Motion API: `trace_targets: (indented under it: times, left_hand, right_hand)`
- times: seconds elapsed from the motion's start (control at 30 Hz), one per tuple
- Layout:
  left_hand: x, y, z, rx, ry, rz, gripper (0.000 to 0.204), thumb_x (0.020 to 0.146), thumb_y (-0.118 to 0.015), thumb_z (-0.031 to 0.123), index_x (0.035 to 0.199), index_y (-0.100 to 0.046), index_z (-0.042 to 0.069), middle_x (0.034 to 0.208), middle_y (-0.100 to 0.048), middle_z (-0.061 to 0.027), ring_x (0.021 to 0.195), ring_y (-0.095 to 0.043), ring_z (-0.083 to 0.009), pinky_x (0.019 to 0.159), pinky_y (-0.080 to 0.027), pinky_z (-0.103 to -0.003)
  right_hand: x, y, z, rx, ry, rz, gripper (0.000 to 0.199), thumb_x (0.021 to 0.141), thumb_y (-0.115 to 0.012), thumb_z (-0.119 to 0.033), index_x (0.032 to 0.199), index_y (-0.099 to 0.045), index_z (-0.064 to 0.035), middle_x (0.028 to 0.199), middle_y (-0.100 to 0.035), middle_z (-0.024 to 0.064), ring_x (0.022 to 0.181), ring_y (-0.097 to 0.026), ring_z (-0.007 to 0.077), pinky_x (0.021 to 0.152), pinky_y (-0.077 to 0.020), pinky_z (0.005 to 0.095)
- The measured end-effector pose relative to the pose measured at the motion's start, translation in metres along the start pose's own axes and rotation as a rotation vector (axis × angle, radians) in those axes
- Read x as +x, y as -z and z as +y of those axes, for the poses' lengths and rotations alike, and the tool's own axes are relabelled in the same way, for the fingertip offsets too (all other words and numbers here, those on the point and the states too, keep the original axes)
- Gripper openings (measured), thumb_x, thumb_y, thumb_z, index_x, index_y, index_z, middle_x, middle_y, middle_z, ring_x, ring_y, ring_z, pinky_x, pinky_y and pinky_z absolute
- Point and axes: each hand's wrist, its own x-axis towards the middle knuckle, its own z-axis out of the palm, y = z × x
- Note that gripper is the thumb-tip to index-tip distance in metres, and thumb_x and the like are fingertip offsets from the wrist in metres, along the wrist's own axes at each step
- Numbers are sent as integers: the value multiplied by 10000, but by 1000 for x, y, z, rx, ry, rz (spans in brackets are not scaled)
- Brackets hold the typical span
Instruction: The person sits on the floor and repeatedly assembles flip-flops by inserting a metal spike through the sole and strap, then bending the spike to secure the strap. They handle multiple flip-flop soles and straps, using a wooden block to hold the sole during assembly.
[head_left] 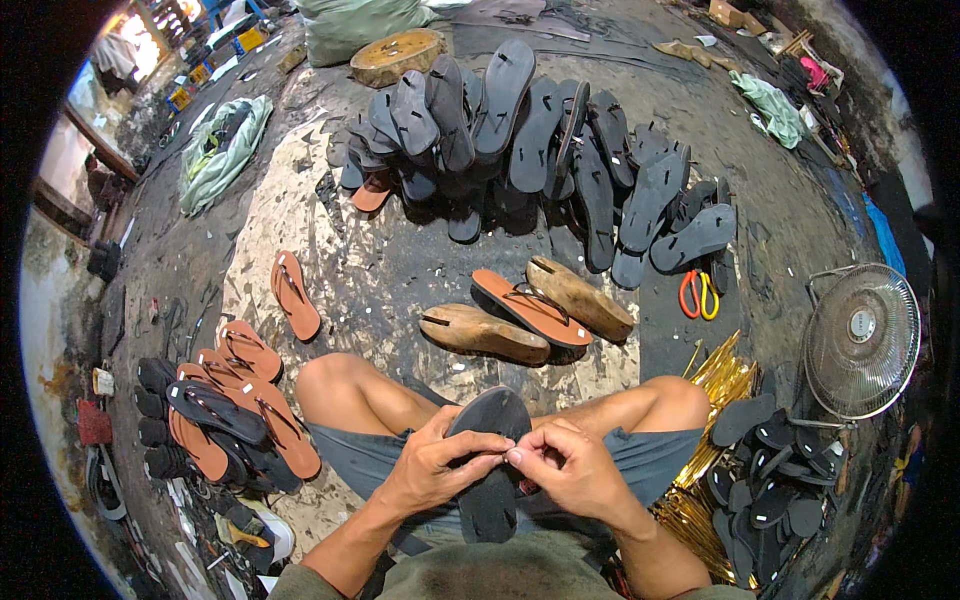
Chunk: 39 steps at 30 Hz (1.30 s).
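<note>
In front of my lap is a black sandal sole (489,512), its rounded end pointing away from me. My left hand (436,462) grips the sole from its left side, thumb and fingertips meeting over its middle. My right hand (572,462) pinches at the same spot, its fingertips touching those of the left. Whatever small piece lies between the right fingertips is hidden. Just beyond my crossed legs lie two wooden shoe lasts (484,334) (582,300). Between them rests a brown flip-flop (540,316) with a dark strap.
A big heap of black soles (505,95) lies ahead. Red and yellow looped handles (699,296) lie beside it. Finished brown flip-flops (278,425) are stacked left. On the right are a fan (861,340), golden strips (728,376) and black strap pieces (775,470).
</note>
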Motion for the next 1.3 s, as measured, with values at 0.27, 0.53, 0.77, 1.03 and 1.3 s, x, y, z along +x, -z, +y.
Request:
trace_targets:
  times: [0.27,0.53,0.77,1.03,1.3]
  left_hand:
    - [-3,2,2,-90,67,53,266,813,-811,13,1063,-759,86,981,-731,-105,864,-718,-230,730,-567,-323]
    - [-3,-4,3,-44,89,52,278,803,-804,-12,1061,-762,81,978,-730,-121,818,-717,-223,689,-565,-322]
    - [-9,-8,-7,-121,0,92,233,800,-811,-14,1013,-758,63,949,-757,-114,808,-725,-213,694,-563,-314]
    - [-19,-7,-19,-229,3,50,162,846,-775,-28,982,-721,41,957,-764,-114,858,-744,-215,747,-577,-325]
    - [-18,-3,-23,-284,69,45,163,842,-783,-8,974,-701,41,897,-753,-98,800,-733,-193,710,-568,-308]
  right_hand:
    - [3,-7,2,287,-42,27,228,989,-706,-240,961,-726,-14,743,-562,-74,652,-460,19,549,-374,222]
    - [-2,-5,-3,363,-181,-69,222,1000,-702,-252,931,-734,-43,706,-511,-112,645,-413,-4,546,-331,197]
    - [-2,-25,8,442,-155,-12,217,984,-691,-219,846,-650,-57,689,-482,-104,636,-397,12,548,-340,220]
    - [-9,-46,24,409,-150,106,194,951,-711,-208,849,-637,-61,667,-471,-91,639,-410,20,549,-359,236]
    - [-6,-45,25,485,-129,166,170,929,-716,-172,837,-627,-59,673,-472,-63,633,-429,36,554,-377,251]
